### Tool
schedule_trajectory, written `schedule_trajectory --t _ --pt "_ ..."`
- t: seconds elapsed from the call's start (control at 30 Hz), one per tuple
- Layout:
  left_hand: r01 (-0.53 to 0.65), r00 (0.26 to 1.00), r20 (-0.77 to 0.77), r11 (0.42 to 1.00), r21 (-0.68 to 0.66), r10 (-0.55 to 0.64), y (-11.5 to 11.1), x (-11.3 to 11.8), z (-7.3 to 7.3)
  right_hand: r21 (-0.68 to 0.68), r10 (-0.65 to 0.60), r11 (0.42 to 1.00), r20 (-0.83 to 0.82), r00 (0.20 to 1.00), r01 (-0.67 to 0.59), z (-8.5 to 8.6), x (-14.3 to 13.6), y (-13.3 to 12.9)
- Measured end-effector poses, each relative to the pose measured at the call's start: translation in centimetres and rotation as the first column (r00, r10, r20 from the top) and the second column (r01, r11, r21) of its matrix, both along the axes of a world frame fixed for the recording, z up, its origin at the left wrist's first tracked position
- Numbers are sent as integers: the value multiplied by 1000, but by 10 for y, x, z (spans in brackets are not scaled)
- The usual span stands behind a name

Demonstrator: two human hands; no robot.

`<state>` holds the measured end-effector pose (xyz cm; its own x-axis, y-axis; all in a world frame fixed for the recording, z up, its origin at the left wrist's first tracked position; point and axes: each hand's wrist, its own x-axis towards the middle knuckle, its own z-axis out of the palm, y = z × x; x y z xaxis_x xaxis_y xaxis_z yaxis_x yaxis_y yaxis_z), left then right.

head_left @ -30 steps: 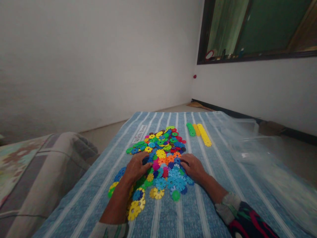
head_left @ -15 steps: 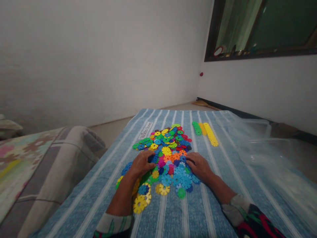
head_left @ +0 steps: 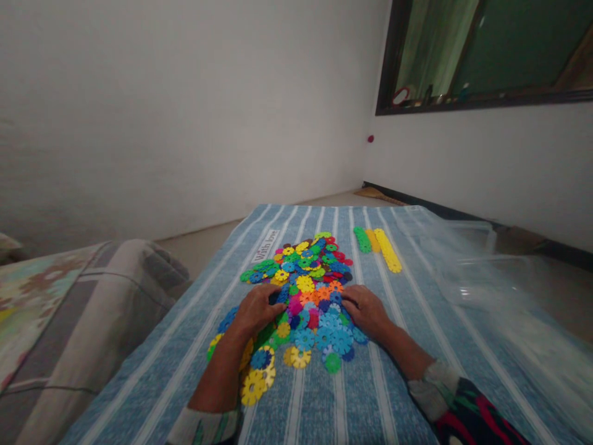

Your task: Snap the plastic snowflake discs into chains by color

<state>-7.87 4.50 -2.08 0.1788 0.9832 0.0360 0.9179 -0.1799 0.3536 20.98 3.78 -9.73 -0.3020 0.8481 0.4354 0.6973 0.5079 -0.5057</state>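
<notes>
A spread pile of colourful notched discs (head_left: 304, 283) lies on the striped blue cloth (head_left: 185, 371). At the pile's left side, my left hand (head_left: 257, 311) is closed round dark blue discs, its thumb and fingers curled at them. My right hand (head_left: 367, 310) rests at the right edge with its fingertips pinched on a small blue disc beside the orange ones. Beyond the pile, to the right, lie a green row (head_left: 362, 240), an orange row (head_left: 373, 240) and a longer yellow row (head_left: 388, 250) of discs, side by side.
Clear plastic containers (head_left: 467, 232) stand at the cloth's right side, with clear plastic (head_left: 546, 358) nearer. Left of the table is a surface with a patterned cover (head_left: 41, 296) and grey folded fabric (head_left: 139, 296). A wall rises behind.
The view has shifted slightly, so the whole scene sits a little further left. Both hands keep nearly the same places at the pile.
</notes>
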Motion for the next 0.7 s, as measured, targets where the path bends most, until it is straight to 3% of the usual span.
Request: schedule_trajectory --t 0.2,0.7 --pt "18 995 -95 1000 24 -15 -1 5 2 8 14 1000 2 1000 -14 0 0 1" --pt "-86 977 -187 993 86 101 -3 11 -2 25 15 1000 4 1000 -15 0 0 2"
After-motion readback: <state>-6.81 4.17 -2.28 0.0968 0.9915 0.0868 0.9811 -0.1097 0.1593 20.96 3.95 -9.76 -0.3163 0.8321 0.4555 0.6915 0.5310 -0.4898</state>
